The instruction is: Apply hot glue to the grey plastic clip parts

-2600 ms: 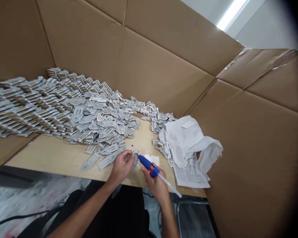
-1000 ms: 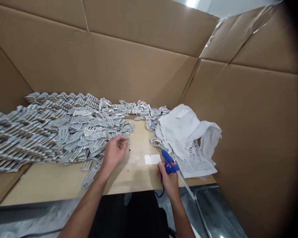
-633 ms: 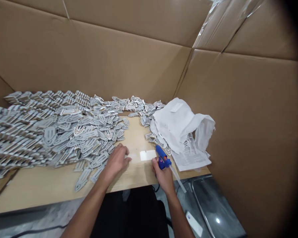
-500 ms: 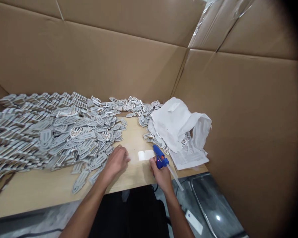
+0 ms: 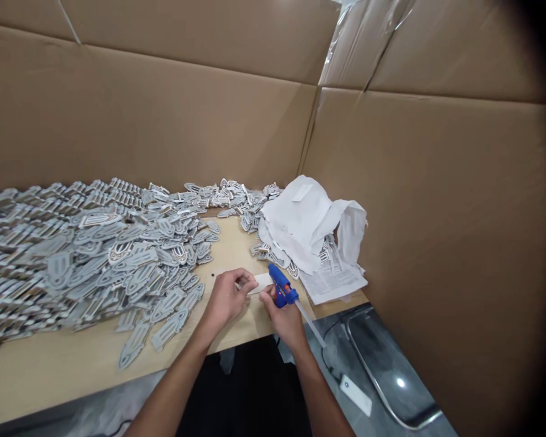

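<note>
My right hand (image 5: 286, 318) is wrapped round a blue hot glue gun (image 5: 281, 284), whose long clear glue stick juts out of the back towards me. Under the gun's front, a small white card (image 5: 262, 281) rests at the wooden table (image 5: 236, 243). My left hand (image 5: 229, 297) has its thumb and forefinger closed at the card's left end. A heap of grey, pointed, slotted flat pieces (image 5: 155, 255) spreads to the left of my hands. The gun's nozzle tip cannot be made out clearly.
Crumpled white paper (image 5: 295, 212) covers more grey pieces on the right, with printed sheets (image 5: 334, 285) under it. Cardboard walls (image 5: 186, 121) enclose the back and right. Beyond the table's right edge are a metal-framed seat (image 5: 386, 364) and a white power strip (image 5: 355, 394).
My left hand has moved right from the bare table to the white card and pinched its left end. The glue gun stays in my right hand. The view has shifted slightly right.
</note>
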Demonstrator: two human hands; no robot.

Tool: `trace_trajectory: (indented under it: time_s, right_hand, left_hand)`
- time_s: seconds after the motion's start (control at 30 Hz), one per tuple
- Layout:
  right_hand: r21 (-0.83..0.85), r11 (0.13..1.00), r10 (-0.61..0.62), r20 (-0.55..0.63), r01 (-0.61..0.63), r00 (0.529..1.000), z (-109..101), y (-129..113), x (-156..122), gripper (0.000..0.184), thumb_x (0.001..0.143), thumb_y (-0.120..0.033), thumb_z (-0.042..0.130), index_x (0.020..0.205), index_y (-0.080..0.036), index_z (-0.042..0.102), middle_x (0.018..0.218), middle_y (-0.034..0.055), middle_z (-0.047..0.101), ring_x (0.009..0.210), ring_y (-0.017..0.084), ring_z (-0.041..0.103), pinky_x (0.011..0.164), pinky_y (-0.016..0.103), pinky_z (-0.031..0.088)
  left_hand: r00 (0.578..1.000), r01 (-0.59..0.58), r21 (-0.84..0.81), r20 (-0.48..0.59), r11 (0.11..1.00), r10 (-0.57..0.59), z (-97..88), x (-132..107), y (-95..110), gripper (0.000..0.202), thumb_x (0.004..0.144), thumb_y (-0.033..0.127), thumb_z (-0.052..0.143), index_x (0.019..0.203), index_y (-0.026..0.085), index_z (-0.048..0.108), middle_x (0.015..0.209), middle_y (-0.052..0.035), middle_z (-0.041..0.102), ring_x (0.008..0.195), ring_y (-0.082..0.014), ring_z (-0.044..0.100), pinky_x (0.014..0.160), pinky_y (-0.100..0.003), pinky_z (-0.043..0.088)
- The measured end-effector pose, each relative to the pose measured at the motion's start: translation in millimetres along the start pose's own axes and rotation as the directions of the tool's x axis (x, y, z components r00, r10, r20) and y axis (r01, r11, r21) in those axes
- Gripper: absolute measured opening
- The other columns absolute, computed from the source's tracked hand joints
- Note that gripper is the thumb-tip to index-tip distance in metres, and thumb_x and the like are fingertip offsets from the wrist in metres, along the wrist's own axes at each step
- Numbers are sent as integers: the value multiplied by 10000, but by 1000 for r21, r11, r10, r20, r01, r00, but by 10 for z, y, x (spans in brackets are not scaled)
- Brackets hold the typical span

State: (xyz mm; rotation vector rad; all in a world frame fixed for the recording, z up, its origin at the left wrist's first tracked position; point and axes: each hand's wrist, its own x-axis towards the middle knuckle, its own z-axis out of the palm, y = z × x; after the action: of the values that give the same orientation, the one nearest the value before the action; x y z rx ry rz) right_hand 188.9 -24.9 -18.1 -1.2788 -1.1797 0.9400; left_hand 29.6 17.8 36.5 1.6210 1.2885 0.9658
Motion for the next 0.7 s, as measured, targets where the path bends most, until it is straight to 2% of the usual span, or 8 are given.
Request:
trace_trajectory:
  time_s: [0.1, 0.23, 0.33, 0.43, 0.47, 0.53, 0.63, 0.7]
  right_hand:
    - [-3, 1000, 21, -34, -21, 999, -1, 10, -7, 296, 886, -470, 718, 780, -215, 610, 821, 23, 682, 809, 203, 659, 821, 324, 527]
    - [-16, 999, 37, -103, -39, 994, 15, 41, -6, 290, 881, -487, 699, 819, -218, 611, 835, 29, 690, 821, 216, 671, 855, 345, 530]
    - [31, 998, 59, -166, -55, 984, 49, 55, 6, 300, 865, -506, 693, 846, -223, 595, 842, 37, 709, 810, 223, 701, 870, 359, 546]
    - [61, 995, 87, -161, -78, 983, 85, 47, 22, 302, 858, -511, 686, 877, -218, 612, 830, 46, 728, 775, 229, 728, 828, 357, 574]
    - [61, 994, 97, -166, -88, 981, 95, 45, 27, 303, 854, -509, 689, 892, -214, 627, 826, 48, 733, 764, 231, 733, 813, 356, 582]
    - [62, 994, 104, -191, -93, 976, 109, 47, 34, 310, 843, -501, 696, 927, -204, 660, 878, 65, 754, 772, 234, 746, 804, 356, 593]
    - [75, 994, 89, -225, -74, 970, 118, 70, 36, 316, 833, -487, 704, 950, -194, 696, 956, 87, 774, 813, 237, 759, 811, 352, 603]
    - [62, 996, 81, -238, -69, 968, 115, 89, 31, 316, 839, -487, 710, 950, -191, 707, 923, 82, 778, 832, 244, 761, 807, 348, 603]
  left_hand:
    - [999, -11, 18, 32, 1000, 11, 75, 11, 12, 177, 846, 327, 657, 766, 185, 728, 781, -54, 751, 728, -203, 659, 684, -290, 467]
    - [997, -13, 29, 71, 999, 11, 137, 91, -80, 242, 902, 386, 621, 802, 184, 710, 816, -66, 740, 739, -217, 664, 693, -309, 484]
    - [995, -74, 176, -51, 982, 84, 131, 317, -178, 272, 961, 406, 569, 895, 181, 706, 954, -100, 731, 900, -256, 677, 822, -353, 515]
    - [967, -85, 455, -176, 887, 182, 116, 658, -248, 268, 962, 351, 580, 1107, 162, 701, 1188, -162, 666, 1150, -316, 610, 1017, -416, 469]
    - [968, -72, 521, -169, 850, 185, 117, 773, -263, 291, 950, 328, 597, 1161, 152, 691, 1248, -182, 635, 1202, -331, 578, 1047, -426, 449]
    - [984, -65, 598, -92, 799, 149, 132, 973, -286, 284, 924, 285, 628, 1153, 131, 694, 1269, -204, 611, 1234, -344, 545, 1061, -430, 431]
    - [992, -114, 629, 36, 769, 118, 151, 1152, -313, 168, 887, 223, 654, 1009, 119, 705, 1165, -196, 651, 1187, -323, 556, 1035, -405, 425]
    - [991, -122, 625, 39, 771, 126, 129, 1176, -330, 139, 865, 195, 660, 979, 121, 691, 1079, -170, 681, 1106, -294, 589, 979, -374, 438]
